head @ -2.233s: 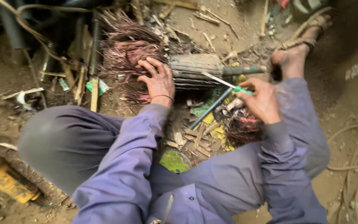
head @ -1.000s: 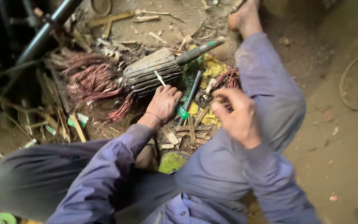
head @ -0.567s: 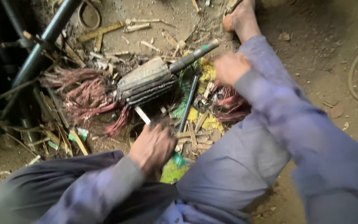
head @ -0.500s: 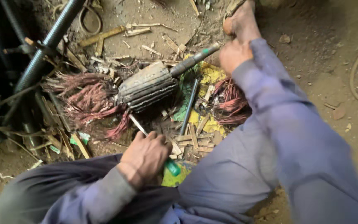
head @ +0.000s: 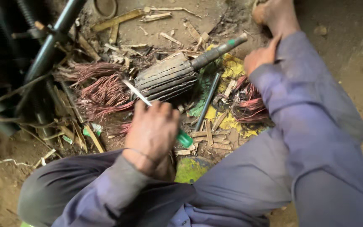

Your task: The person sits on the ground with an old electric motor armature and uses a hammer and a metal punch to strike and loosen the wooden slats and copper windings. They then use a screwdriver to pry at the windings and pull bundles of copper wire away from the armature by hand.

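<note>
The left hand (head: 154,128) grips a green-handled screwdriver (head: 158,113), its tip at the motor rotor (head: 167,77) on the dirt floor; it could slip off. The right hand (head: 261,56), loosely curled and empty, rests by the knee.

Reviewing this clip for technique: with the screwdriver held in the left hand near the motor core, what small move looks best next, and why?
Probably steady the motor core with the right hand, which is off it near the shaft. The left hand holds the green-handled screwdriver with its tip at the copper wires; unheld, the core could roll.
</note>
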